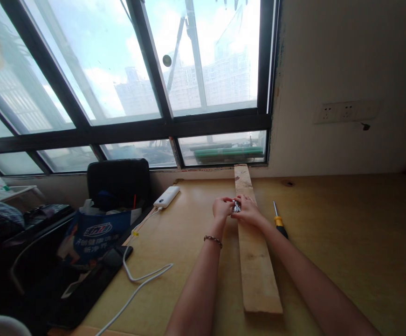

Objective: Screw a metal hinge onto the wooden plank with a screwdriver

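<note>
View, head: this is our only view, looking forward and down over both hands at the desk (pixel 332 242).
Metal piece: small and silvery (pixel 237 206), located between our two hands, over the far half of the wooden board (pixel 258 266); its exact shape, and whether it touches the wood, we cannot tell.
Left hand: positioned (pixel 221 208) at the left side of the board, its fingers drawn narrow on the metal piece.
Right hand: positioned (pixel 249 211) over the board, its fingers closed in on the metal piece from the other side.
Board: laid lengthwise away from us, its far end close to the wall under the window (pixel 203 70).
Screwdriver: yellow and black (pixel 280 226), lying on the desk to the right of the board, apart from it, shaft pointing away from us; neither hand holds it.
Power bank: white (pixel 167 197), near the desk's left edge, with a white cable (pixel 147 280) plugged in.
Step in hand: we judge it to be two-handed handling of the metal piece — adjusting or aligning it at the board.
Next move: in our judgement it calls for a light, steady pinch, the piece kept square to the wood — and no slip between the fingers.
</note>
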Tool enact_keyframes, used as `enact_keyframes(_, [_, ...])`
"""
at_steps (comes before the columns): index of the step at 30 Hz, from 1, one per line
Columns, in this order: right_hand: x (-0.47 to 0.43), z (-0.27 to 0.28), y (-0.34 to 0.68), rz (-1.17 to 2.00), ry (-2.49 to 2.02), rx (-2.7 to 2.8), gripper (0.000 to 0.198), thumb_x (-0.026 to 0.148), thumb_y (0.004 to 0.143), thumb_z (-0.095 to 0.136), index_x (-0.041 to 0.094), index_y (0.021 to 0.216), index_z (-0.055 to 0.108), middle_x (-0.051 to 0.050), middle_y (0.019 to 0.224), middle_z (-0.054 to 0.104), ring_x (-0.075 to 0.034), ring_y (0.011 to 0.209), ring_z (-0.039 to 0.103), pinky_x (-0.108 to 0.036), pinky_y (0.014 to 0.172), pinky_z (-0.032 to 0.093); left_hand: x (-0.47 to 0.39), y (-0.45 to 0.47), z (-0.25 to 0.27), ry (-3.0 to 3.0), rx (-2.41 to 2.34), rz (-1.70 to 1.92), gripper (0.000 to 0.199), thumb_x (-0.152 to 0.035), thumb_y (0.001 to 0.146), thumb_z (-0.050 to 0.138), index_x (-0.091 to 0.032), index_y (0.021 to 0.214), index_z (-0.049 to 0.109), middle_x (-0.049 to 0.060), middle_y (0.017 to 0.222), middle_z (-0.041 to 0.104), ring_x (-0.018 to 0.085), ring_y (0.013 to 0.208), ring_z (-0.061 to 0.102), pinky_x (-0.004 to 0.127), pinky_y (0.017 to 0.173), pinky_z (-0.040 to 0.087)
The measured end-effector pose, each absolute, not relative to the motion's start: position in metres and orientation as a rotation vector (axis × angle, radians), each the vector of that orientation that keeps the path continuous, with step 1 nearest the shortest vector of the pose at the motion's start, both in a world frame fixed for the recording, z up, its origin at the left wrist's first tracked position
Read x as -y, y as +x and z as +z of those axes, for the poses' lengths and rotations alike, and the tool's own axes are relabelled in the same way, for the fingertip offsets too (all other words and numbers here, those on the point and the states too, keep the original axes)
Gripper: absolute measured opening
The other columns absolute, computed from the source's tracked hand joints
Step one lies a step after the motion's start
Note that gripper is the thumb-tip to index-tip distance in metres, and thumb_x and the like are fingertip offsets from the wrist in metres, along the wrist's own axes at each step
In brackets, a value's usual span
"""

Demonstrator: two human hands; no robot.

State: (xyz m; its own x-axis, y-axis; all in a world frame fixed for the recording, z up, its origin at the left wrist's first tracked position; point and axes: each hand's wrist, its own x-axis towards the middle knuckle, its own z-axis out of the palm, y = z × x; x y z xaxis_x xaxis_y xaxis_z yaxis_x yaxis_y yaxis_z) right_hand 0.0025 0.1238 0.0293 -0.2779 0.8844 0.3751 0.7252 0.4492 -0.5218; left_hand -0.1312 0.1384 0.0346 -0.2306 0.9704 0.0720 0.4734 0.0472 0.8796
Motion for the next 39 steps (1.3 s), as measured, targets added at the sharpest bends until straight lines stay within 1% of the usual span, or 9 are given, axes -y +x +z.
enact_keyframes(4, [-0.123, 0.031, 0.002, 0.325, -1.341, 2.086, 0.067, 0.039, 0.050, 0.074, 0.019, 0.110, 0.052, -0.007, 0.112, 0.054, -0.025, 0.103, 0.048, -0.037, 0.090, 0.035, -0.145, -0.137, 0.029, 1.550, -1.718, 1.119, 0.015, -0.025, 0.054, 0.071, -0.018, 0.068, 0.071, -0.004, 0.052, 0.051, 0.006, 0.046, 0.044, 0.018, 0.043, 0.030])
enact_keyframes(7, [-0.122, 0.032, 0.003, 0.326, -1.345, 2.088, 0.068, 0.039, 0.050, 0.074, 0.018, 0.110, 0.052, -0.007, 0.113, 0.054, -0.025, 0.104, 0.048, -0.037, 0.090, 0.035, -0.151, -0.139, 0.023, 1.548, -1.698, 1.141, 0.019, -0.028, 0.056, 0.070, -0.017, 0.071, 0.071, -0.005, 0.050, 0.046, 0.005, 0.044, 0.041, 0.018, 0.042, 0.028])
enact_keyframes(12, [-0.121, 0.033, 0.003, 0.344, -1.352, 2.086, 0.067, 0.039, 0.051, 0.073, 0.019, 0.112, 0.052, -0.007, 0.113, 0.053, -0.025, 0.104, 0.048, -0.038, 0.091, 0.034, -0.151, -0.139, 0.020, 1.520, -1.708, 1.147, 0.021, -0.029, 0.058, 0.069, -0.016, 0.074, 0.070, -0.003, 0.053, 0.052, 0.006, 0.047, 0.046, 0.017, 0.043, 0.031])
enact_keyframes(17, [-0.122, 0.032, 0.002, 0.352, -1.357, 2.090, 0.067, 0.038, 0.050, 0.074, 0.019, 0.111, 0.052, -0.007, 0.113, 0.054, -0.026, 0.106, 0.047, -0.038, 0.091, 0.034, -0.145, -0.137, 0.028, 1.555, -1.737, 1.049, 0.021, -0.027, 0.057, 0.069, -0.017, 0.075, 0.071, 0.000, 0.058, 0.060, 0.008, 0.050, 0.051, 0.018, 0.043, 0.031])
enact_keyframes(21, [-0.123, 0.031, 0.002, 0.352, -1.356, 2.090, 0.067, 0.038, 0.050, 0.073, 0.019, 0.111, 0.052, -0.008, 0.113, 0.054, -0.025, 0.105, 0.048, -0.037, 0.090, 0.035, -0.142, -0.136, 0.031, 1.549, -1.740, 1.019, 0.023, -0.028, 0.058, 0.068, -0.017, 0.078, 0.072, 0.002, 0.062, 0.064, 0.010, 0.052, 0.054, 0.019, 0.044, 0.032])
enact_keyframes(25, [-0.123, 0.032, 0.002, 0.349, -1.356, 2.089, 0.068, 0.037, 0.050, 0.073, 0.019, 0.112, 0.051, -0.008, 0.113, 0.054, -0.025, 0.105, 0.048, -0.037, 0.090, 0.035, -0.144, -0.136, 0.028, 1.543, -1.718, 1.089, 0.024, -0.031, 0.059, 0.069, -0.017, 0.077, 0.072, 0.004, 0.066, 0.066, 0.011, 0.056, 0.057, 0.019, 0.048, 0.036])
enact_keyframes(29, [-0.123, 0.031, 0.002, 0.348, -1.356, 2.089, 0.068, 0.038, 0.050, 0.074, 0.019, 0.112, 0.051, -0.007, 0.113, 0.053, -0.025, 0.104, 0.048, -0.037, 0.090, 0.035, -0.148, -0.137, 0.026, 1.476, -1.597, 1.205, 0.024, -0.030, 0.059, 0.069, -0.015, 0.077, 0.071, 0.006, 0.069, 0.068, 0.013, 0.061, 0.059, 0.020, 0.053, 0.040])
enact_keyframes(36, [-0.122, 0.030, 0.002, 0.335, -1.344, 2.080, 0.068, 0.040, 0.051, 0.074, 0.019, 0.111, 0.050, -0.008, 0.112, 0.055, -0.025, 0.104, 0.048, -0.037, 0.089, 0.035, -0.145, -0.138, 0.029, 1.564, -1.695, 1.115, 0.021, -0.030, 0.058, 0.070, -0.017, 0.074, 0.071, 0.002, 0.063, 0.064, 0.009, 0.052, 0.054, 0.018, 0.045, 0.034])
enact_keyframes(39, [-0.122, 0.030, 0.002, 0.333, -1.345, 2.081, 0.067, 0.040, 0.051, 0.073, 0.019, 0.110, 0.050, -0.008, 0.113, 0.054, -0.025, 0.105, 0.048, -0.037, 0.089, 0.035, -0.144, -0.137, 0.029, 1.563, -1.705, 1.129, 0.020, -0.031, 0.058, 0.070, -0.018, 0.073, 0.071, 0.002, 0.065, 0.066, 0.009, 0.054, 0.055, 0.018, 0.047, 0.035])
